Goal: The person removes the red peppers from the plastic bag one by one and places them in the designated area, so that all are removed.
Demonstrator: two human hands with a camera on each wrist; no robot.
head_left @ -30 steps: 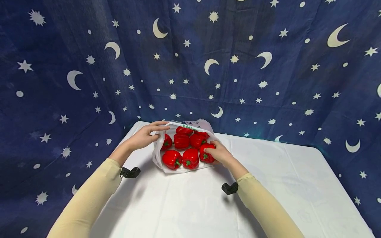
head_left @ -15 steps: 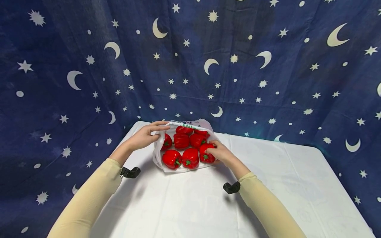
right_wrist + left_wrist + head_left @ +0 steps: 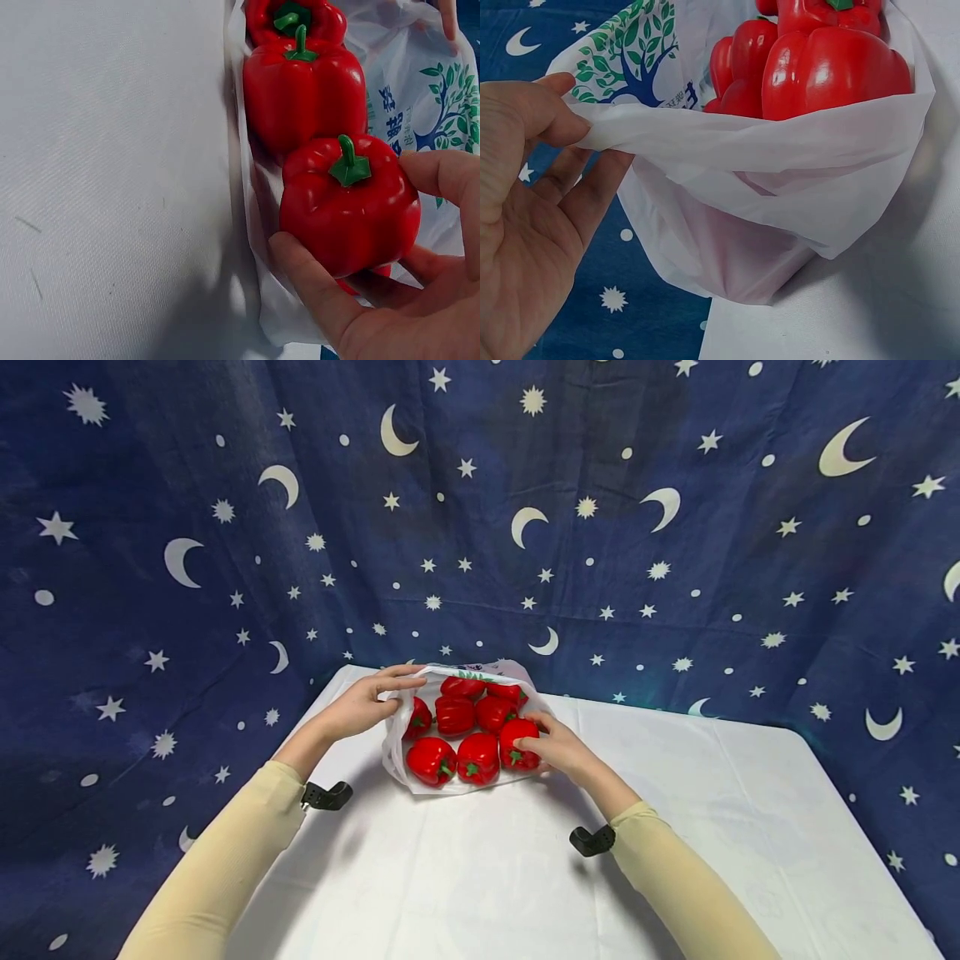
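A white plastic bag [image 3: 395, 758] with a green and blue tree print lies on its side, its mouth toward me. Several red bell peppers [image 3: 480, 758] with green stems sit in it. At the bag's left, my left hand [image 3: 360, 703] pinches the rim between thumb and fingers and lifts it, as the left wrist view shows the hand [image 3: 532, 172] closely. On the right side of the mouth, my right hand [image 3: 558, 747] holds the front right bell pepper [image 3: 352, 206], thumb on one side and fingers on the other. Part of that pepper is hidden behind the fingers in the head view.
A white cloth covers the table [image 3: 495, 877], which extends toward me and to the right of the bag. Behind and to the left hangs a dark blue curtain [image 3: 480, 527] with moons and stars. A black wrist camera [image 3: 327, 795] is strapped at the left wrist.
My right wrist has shifted a little to the right, while the fingers stay on the same bell pepper. The left hand and the bag hold nearly still.
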